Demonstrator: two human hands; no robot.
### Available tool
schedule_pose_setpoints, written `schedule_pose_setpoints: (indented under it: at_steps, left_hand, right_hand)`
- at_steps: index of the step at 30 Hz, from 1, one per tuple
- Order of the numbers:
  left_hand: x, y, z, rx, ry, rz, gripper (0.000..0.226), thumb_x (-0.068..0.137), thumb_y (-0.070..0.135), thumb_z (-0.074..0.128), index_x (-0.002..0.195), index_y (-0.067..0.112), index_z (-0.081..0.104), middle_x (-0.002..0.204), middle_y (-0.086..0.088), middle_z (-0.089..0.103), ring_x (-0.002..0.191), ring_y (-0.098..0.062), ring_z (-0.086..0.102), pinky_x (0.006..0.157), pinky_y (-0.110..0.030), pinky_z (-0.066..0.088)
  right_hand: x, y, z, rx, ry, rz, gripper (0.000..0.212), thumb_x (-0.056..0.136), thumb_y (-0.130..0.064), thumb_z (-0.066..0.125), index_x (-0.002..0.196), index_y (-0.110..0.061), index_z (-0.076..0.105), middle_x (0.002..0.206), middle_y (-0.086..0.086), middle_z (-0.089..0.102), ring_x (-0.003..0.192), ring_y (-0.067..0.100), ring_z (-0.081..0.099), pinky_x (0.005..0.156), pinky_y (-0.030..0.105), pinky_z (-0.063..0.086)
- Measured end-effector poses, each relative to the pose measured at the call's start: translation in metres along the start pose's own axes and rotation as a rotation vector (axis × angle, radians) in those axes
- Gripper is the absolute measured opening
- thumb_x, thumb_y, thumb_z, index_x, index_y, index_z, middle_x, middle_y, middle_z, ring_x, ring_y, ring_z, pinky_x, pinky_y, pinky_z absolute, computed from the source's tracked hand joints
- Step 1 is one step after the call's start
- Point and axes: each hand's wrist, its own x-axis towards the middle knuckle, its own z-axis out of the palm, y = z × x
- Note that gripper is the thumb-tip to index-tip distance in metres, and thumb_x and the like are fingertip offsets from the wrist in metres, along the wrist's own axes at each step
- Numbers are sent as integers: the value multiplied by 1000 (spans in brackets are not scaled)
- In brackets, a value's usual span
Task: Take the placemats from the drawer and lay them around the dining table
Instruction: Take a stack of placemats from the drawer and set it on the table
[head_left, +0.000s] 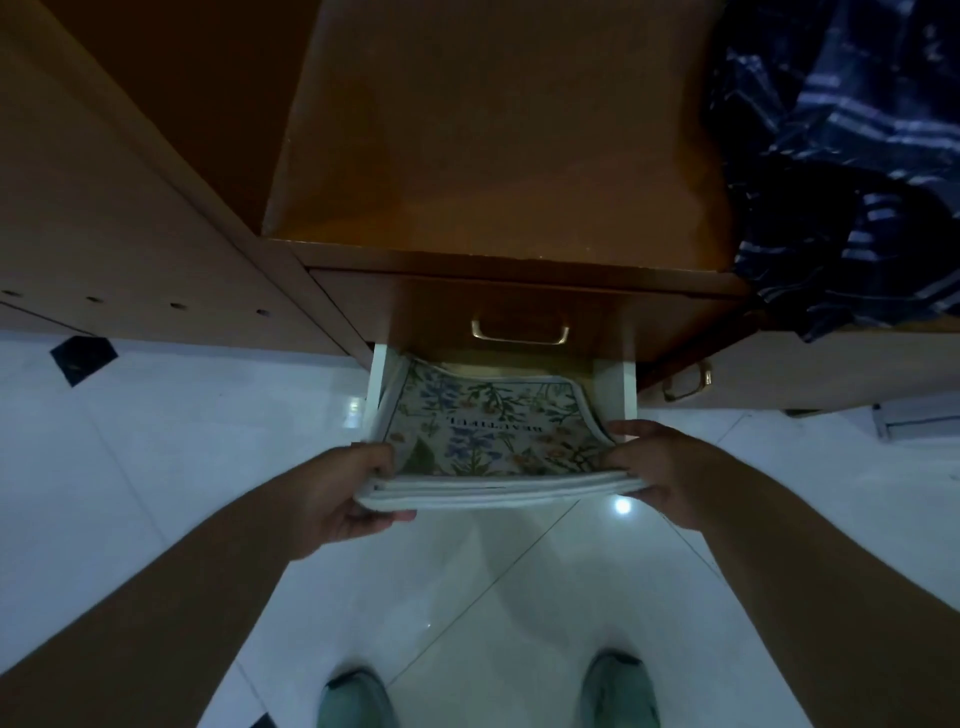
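A stack of placemats (488, 431) with a floral print and white edging lies half out of an open white drawer (375, 384) under a brown wooden cabinet. My left hand (343, 493) grips the stack's near left corner, thumb on top and fingers beneath. My right hand (654, 467) grips the near right corner the same way. The stack's near edge hangs over the floor; its far edge is still inside the drawer. The dining table is not in view.
A closed drawer with a brass handle (519, 332) sits above the open one. Another handle (685, 382) is on the cabinet to the right. Dark striped cloth (841, 156) lies on the cabinet top at right. Glossy white floor tiles (208, 447) and my shoes (358, 699) are below.
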Motion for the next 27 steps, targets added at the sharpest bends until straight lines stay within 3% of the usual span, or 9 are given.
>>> schedule_pose_setpoints:
  at_steps: [3,6,9,11,14,17,20,25,27]
  left_hand:
    - [0,6,8,-70,74,80,25,97,24,65,119,12,60,102,-14,77,83,-30,78,60,-37,62]
    - [-14,14,15,-17,62,163,19,98,12,64,117,14,63,101,-11,76,82,-29,77,62,-41,62]
    - [-48,19,15,94,38,230,26,100,10,59,121,24,63,110,-8,74,89,-28,76,66,-41,62]
    - [-81,19,13,115,13,262,30,100,9,57,122,29,65,109,-5,76,89,-26,76,68,-41,62]
    - [-144,19,17,126,-5,304,31,100,8,57,120,31,65,107,-3,77,88,-24,76,67,-39,62]
    - [-213,29,21,135,-3,349,33,99,7,58,122,31,61,112,-5,73,94,-28,74,68,-40,62]
    - [-285,52,28,128,-1,386,41,97,3,59,129,28,54,118,-6,69,100,-33,71,70,-42,63]
    - [-414,73,38,113,16,521,53,81,-9,55,124,21,49,114,-13,65,95,-32,69,59,-35,59]
    - [-471,79,44,98,33,617,60,70,-6,57,120,26,47,114,-11,65,99,-32,68,63,-37,60]
  right_hand:
    - [-3,-5,-1,97,21,-15,48,92,2,64,137,-10,56,142,14,52,110,25,60,85,34,54]
    - [-22,-14,-6,131,-55,-80,37,92,-3,66,128,-5,63,130,15,61,111,25,62,90,18,50]
    - [-55,-17,-11,81,-53,34,29,88,0,68,116,-7,71,117,12,69,102,25,69,68,28,59]
    - [-79,-12,-12,20,-49,126,29,87,-3,66,112,-16,73,116,6,69,102,24,68,60,28,57]
    - [-139,-17,-20,23,23,53,19,86,-14,70,102,-24,75,104,1,72,94,22,67,61,30,56]
    - [-204,-32,-30,55,111,-69,6,82,-19,81,87,-19,79,96,3,76,90,25,71,79,40,60]
    - [-275,-62,-47,-7,113,-208,9,82,-15,80,90,-18,77,103,1,74,96,23,70,89,40,58]
    - [-400,-116,-86,11,-28,-319,39,77,-4,81,96,-37,74,96,-1,78,85,22,76,69,39,63]
    - [-454,-132,-102,34,-91,-394,46,77,1,79,101,-38,72,100,-3,78,89,23,76,71,39,62]
